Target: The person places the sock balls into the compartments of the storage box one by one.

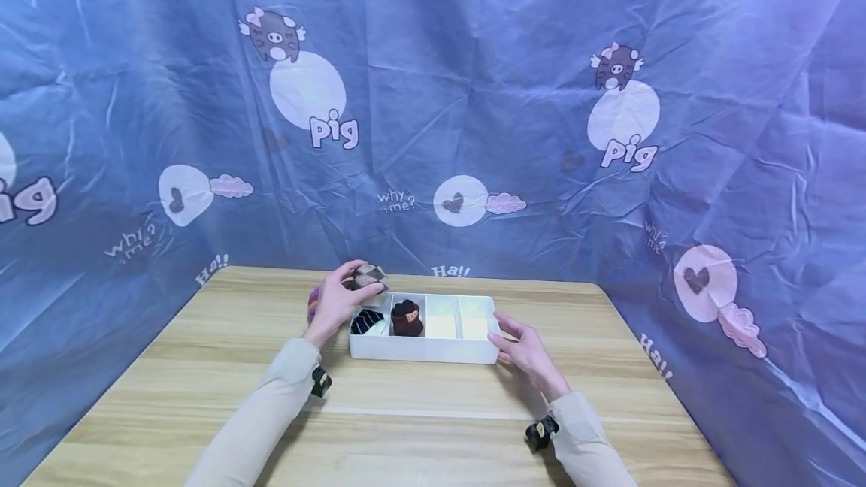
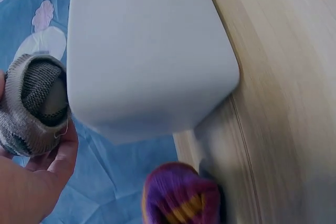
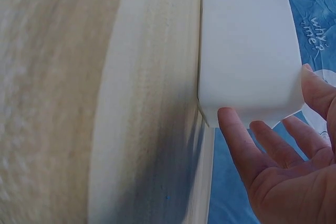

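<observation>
1. My left hand [image 1: 337,303] pinches a rolled grey-brown patterned sock [image 1: 369,276] between thumb and fingers, its ribbed opening showing in the left wrist view.
2. That sock is held up at the far left corner of a white four-compartment box [image 1: 422,350], around the height of its rim.
3. My right hand [image 1: 526,350] is at the box's right end, fingers spread and fairly straight; I can't tell whether every fingertip touches.
4. In the leftmost compartment lies a black sock with pale stripes [image 1: 367,321]; just right of it, in the second, sits a dark brown sock with an orange patch [image 1: 407,319].
5. A purple and orange sock [image 2: 181,195] rests on the wooden worktop [image 1: 433,412], left of the box and partly hidden by my left hand in the head view.
6. Blue pig-print cloth [image 1: 433,134] hangs along the far side.
</observation>
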`<action>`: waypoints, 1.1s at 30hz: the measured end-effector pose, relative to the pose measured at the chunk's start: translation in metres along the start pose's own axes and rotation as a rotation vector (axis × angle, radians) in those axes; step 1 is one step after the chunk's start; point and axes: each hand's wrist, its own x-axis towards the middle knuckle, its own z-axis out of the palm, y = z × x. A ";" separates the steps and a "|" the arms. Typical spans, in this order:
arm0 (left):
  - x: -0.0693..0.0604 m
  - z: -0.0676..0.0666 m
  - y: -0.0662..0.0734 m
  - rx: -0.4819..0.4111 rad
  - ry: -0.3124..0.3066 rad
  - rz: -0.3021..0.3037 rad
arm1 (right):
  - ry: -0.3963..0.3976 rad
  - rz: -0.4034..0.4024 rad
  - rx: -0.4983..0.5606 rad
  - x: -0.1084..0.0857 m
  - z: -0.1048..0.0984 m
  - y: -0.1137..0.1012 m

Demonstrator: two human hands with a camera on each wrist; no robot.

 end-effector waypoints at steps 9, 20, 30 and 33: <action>0.004 0.021 0.007 -0.047 -0.027 0.038 | -0.010 -0.005 0.000 0.001 0.000 0.000; 0.002 0.043 0.012 -0.061 -0.057 0.029 | -0.013 -0.004 -0.011 0.002 0.000 -0.001; -0.001 0.065 0.017 -0.042 -0.063 0.027 | -0.026 0.000 0.011 -0.003 0.000 -0.002; -0.002 0.071 0.018 -0.053 -0.064 0.029 | -0.033 -0.002 0.013 -0.003 0.000 -0.003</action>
